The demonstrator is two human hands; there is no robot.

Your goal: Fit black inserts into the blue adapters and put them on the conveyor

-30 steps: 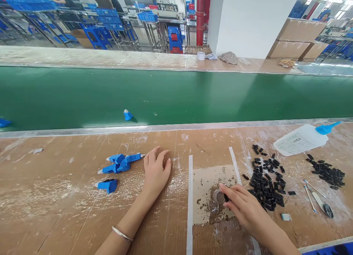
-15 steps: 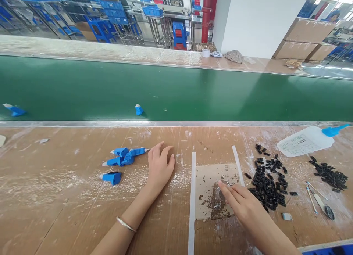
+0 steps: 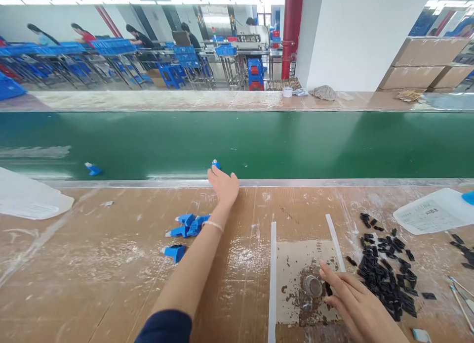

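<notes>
My left hand reaches over the near edge of the green belt, thumb and fingers apart. Right at its fingertips, partly covered, is a small blue plastic part with a pale tip; contact is hard to make out. My right hand pinches a small black plastic piece between thumb and fingers. Just left of it, a small round clear dish sits on a stained cardboard sheet. Several more blue parts lie beside my left forearm.
A pile of black pieces lies right of the sheet, flanked by white tape strips. A white bottle rests at the right, cotton swabs nearer. Another blue part is on the belt; co-workers sit beyond.
My left hand has moved from the table up to the belt, by the blue part. My right hand has drawn back from the dish and now holds a black piece. The view has tilted up.
</notes>
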